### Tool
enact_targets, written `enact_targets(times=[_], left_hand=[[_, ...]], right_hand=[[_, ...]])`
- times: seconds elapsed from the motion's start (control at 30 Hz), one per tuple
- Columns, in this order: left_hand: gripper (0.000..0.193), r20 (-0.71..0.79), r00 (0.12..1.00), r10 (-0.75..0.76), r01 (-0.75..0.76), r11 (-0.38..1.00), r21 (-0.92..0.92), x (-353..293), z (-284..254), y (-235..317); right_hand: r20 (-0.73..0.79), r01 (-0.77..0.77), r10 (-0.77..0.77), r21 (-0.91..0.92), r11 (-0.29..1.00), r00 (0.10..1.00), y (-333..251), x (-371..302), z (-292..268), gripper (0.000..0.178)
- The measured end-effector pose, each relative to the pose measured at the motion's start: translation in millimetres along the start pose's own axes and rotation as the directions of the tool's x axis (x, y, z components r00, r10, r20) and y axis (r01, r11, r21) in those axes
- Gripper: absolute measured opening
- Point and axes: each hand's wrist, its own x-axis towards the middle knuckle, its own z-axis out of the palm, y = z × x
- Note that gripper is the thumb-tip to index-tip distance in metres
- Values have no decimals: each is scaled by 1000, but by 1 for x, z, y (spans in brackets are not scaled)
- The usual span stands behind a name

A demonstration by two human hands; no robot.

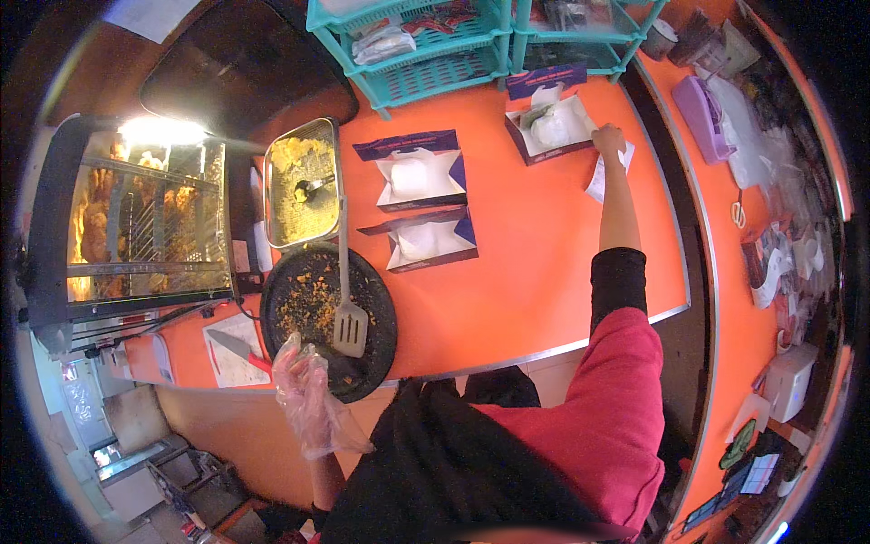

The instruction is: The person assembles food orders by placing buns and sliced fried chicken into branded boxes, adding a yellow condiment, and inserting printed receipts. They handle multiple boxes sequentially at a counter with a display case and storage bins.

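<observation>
My right hand [610, 141] reaches to the far right of the orange table and is closed at the side of an open takeaway box [541, 159] holding a white wrapped bundle [553, 129]. What its fingers grip is hidden. A white paper slip [598, 181] lies beside that wrist. My left hand [304, 394], in a clear plastic glove, hovers by the near rim of a round black griddle pan [376, 272], its fingers loosely apart with nothing in them. A slotted spatula [350, 328] rests on the pan among brown crumbs.
Two more open boxes [412, 199] [426, 263] with white bundles stand mid-table. A metal tray [302, 213] of yellow food with a scoop is behind the pan. A lit food warmer [149, 208] stands left; a knife [237, 347] lies on a white board. Turquoise racks [426, 77] line the back.
</observation>
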Motion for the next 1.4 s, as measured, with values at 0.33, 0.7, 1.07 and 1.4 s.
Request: enact_targets(times=[0.33,0.7,1.07,1.4], left_hand=[[46,0,999,-40,40,999,15,-1,29,-1],[41,21,998,-67,67,998,19,3,44,-3],[40,-23,993,-116,116,993,4,-1,27,-8],[43,-86,990,-114,128,975,181,10,5,-12]], right_hand=[[234,16,-110,369,929,966,25,19,-5,40],[-166,-253,291,213,944,942,39,-25,-4,41],[-289,-134,197,225,965,937,18,-33,4,48],[-267,442,-423,11,897,866,39,80,84,25]])
